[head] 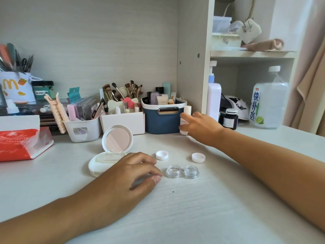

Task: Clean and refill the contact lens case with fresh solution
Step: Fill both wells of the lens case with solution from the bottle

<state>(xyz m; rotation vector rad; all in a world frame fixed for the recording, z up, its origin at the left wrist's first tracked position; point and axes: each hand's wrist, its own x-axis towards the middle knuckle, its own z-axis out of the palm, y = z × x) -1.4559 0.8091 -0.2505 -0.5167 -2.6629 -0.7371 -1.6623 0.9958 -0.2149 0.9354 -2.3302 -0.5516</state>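
I see the clear two-well lens case [182, 171] lying on the worktop [193, 208] near its middle, both wells uncapped. Its two white caps [162, 155] [198, 157] sit open side up just behind it, one behind each well and apart from the case.

My left hand [133, 175] rests palm down on the worktop just left of the case, fingers loosely curled, thumb tip close to the left well but not touching it; it holds nothing. It partly covers the base of an open white compact [98, 166], whose round mirror lid [117, 138] stands upright.

My right hand [200, 125] reaches toward the back edge of the worktop, fingers wrapped around a small white solution bottle [186, 111] that stands upright, just beside the right end of a blue basket [162, 123]. The bottle's base appears to be on the worktop.

Along the back edge, left of the basket, stand a white brush box [123, 122] and a white bin [82, 129]. A red packet [24, 143] lies at the left edge.
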